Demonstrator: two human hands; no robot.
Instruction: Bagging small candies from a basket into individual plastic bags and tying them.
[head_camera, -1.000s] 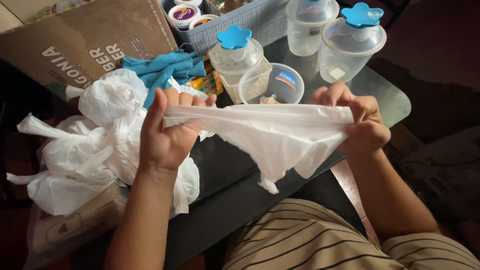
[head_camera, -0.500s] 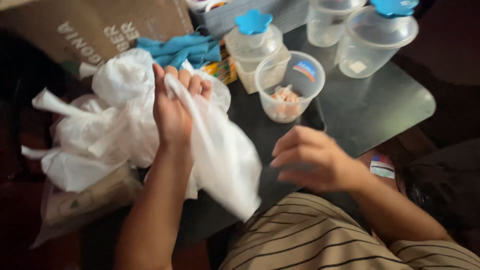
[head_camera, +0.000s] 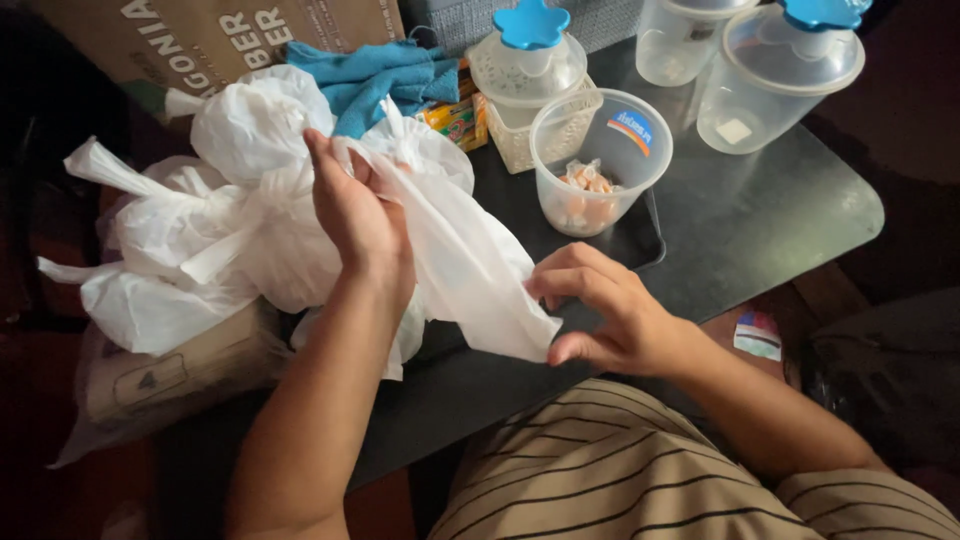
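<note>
My left hand grips the upper end of a white plastic bag above a dark table. The bag hangs down slantwise to the right. At its lower corner my right hand pinches the plastic with thumb and fingers. Just left of my left hand lies a heap of knotted white plastic bags, touching the bag I hold.
A clear plastic cup with small wrapped sweets stands behind my hands. Clear jars with blue lids and a small jar in a mesh basket stand further back. A blue cloth and a cardboard box lie at back left.
The bag was stretched flat between both hands. My right hand let go, dropped low, and now pinches the bag's lower corner while the left hand holds the top near the heap.
</note>
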